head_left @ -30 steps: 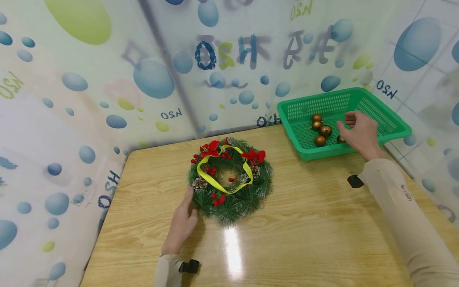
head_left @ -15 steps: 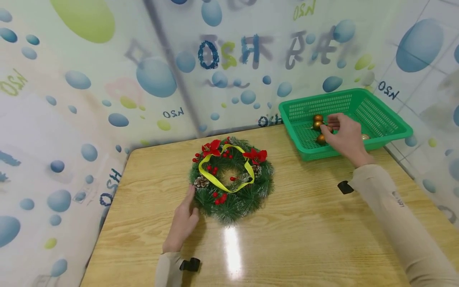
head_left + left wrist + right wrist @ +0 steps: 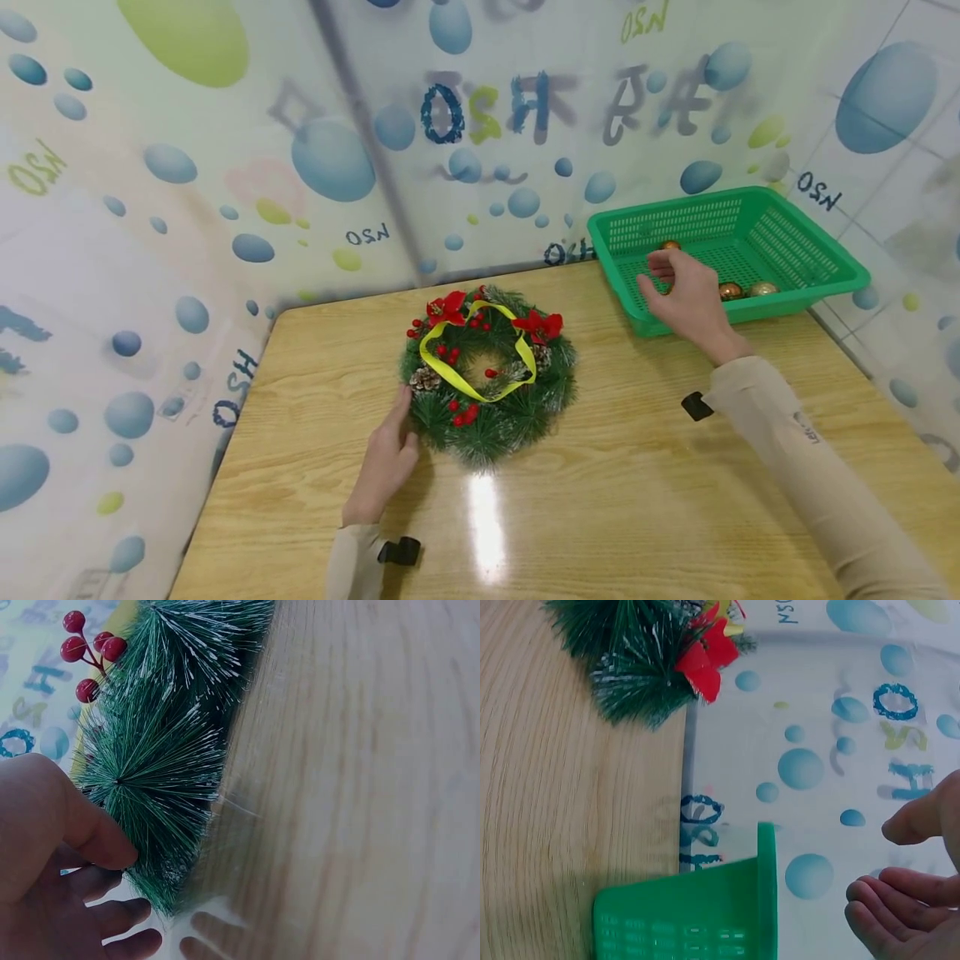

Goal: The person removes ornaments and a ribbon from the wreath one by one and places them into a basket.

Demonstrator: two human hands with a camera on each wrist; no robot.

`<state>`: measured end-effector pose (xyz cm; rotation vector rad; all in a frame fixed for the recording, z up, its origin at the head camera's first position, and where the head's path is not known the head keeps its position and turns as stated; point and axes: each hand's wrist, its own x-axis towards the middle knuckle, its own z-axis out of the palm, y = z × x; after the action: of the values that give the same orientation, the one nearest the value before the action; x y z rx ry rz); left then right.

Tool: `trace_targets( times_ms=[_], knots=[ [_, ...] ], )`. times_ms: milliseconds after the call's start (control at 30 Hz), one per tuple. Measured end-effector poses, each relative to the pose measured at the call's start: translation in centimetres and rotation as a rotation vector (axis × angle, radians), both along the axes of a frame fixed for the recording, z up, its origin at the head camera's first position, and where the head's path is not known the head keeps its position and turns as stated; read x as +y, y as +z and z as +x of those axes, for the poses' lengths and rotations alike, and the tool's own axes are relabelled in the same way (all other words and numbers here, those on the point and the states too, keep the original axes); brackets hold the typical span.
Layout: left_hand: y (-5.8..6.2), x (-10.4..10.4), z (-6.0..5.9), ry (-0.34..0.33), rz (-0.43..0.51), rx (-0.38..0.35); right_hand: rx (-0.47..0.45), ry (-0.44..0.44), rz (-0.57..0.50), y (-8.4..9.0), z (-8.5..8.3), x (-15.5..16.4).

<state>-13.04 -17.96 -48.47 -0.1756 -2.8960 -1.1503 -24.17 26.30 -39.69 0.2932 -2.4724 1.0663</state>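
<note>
I have my left hand [image 3: 386, 462] resting on the glossy light-wood tabletop [image 3: 637, 492] at the near left edge of the round green pine-needle wreath [image 3: 491, 375] with its yellow ribbon, red flowers, red berries and pine cones; the fingers lie fairly straight, and in the left wrist view the thumb presses into the frosted needles [image 3: 161, 761] while the other fingers sit on the wood just beneath them, so this grip is relaxed and clasps nothing. The wreath lies flat near the middle of the tabletop, towards the far edge. My right hand [image 3: 686, 300] hangs over the near left corner of the green perforated plastic basket [image 3: 817, 287], which sits at the far right corner of the tabletop against the bubble-printed plastic sheet [image 3: 225, 167]. From the head view its fingers are loosely curled, and in the right wrist view the fingertips [image 3: 889, 915] curve inward with the thumb apart from them and nothing between, so I read that grip as loose and empty. Inside the basket I can see a few shiny copper-gold bauble ornaments [image 3: 731, 290]: two sit side by side just right of my right hand, one peeks out beyond my fingers, and another is mostly hidden behind the hand. Both sleeves are beige.
</note>
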Motion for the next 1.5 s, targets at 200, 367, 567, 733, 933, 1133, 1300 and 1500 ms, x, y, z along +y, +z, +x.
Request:
trace_targets(
  times_ms=[200, 367, 567, 733, 933, 1133, 1300, 1500],
  knots=[
    [-0.1, -0.2, 0.1, 0.000, 0.006, 0.003, 0.005, 0.021, -0.005, -0.1, 0.0, -1.6],
    [-0.1, -0.4, 0.2, 0.006, 0.011, 0.000, -0.018, 0.038, -0.010, -0.3, -0.2, -3.1],
    [-0.3, -0.6, 0.2, 0.008, 0.027, -0.021, -0.051, 0.067, -0.034, -0.4, -0.1, -5.2],
    [-0.2, -0.7, 0.1, 0.009, 0.028, -0.018, -0.045, 0.108, -0.043, -0.6, 0.0, -7.1],
    [0.1, -0.7, 0.0, 0.013, 0.025, -0.024, -0.049, 0.161, -0.043, -0.8, 0.0, -9.2],
    [0.4, -0.6, -0.3, 0.008, 0.029, -0.031, -0.096, 0.208, -0.040, -0.4, 0.0, -11.6],
    [0.4, -0.6, -0.3, 0.004, 0.036, -0.014, -0.100, 0.255, -0.005, -0.2, 0.2, -13.6],
    [0.1, -0.5, -0.2, 0.001, 0.035, -0.012, -0.121, 0.306, -0.012, -0.8, 0.5, -15.1]
  ],
)
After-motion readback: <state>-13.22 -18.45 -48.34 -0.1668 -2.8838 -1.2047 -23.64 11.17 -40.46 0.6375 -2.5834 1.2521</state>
